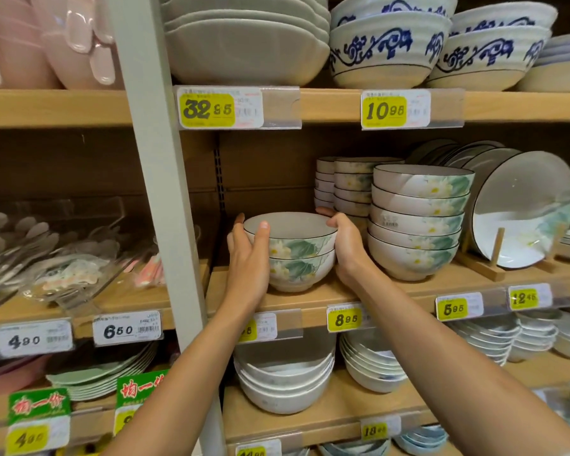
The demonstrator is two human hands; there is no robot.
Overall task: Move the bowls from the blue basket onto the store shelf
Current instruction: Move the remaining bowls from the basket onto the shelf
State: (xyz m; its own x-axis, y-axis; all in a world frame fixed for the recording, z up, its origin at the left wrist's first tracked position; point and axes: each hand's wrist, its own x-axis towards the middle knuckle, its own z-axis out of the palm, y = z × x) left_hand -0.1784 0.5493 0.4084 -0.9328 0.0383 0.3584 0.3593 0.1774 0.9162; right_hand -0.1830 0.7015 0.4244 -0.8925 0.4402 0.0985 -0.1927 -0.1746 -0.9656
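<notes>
Several tiers of a wooden store shelf [408, 287] fill the frame, crowded with crockery and split by a grey upright post [165, 192] left of centre. On the middle tier, at right, plates [524, 205] stand on edge, and just beside them rises a stack of five matching bowls [415, 222]. At centre frame a person sets down the bowls [298, 258], two lotus-patterned ones nested together, their foot apparently resting on the board near its front edge. The left hand [249, 248] wraps the pair's left wall, thumb hooked over the top rim. The right hand [346, 241] curls round the right rim, fingers behind it. The blue basket is out of view. At lower centre, a yellow price tag [344, 319] reads 8.95.

The placing looks all but finished. Done well, it likely means keeping both hands on until the foot sits flat, easing the pair back from the lip, and holding a gap from the five-bowl stack on the right so glazed rims do not knock. The thumb should lift clear of the rim without tipping the upper bowl
</notes>
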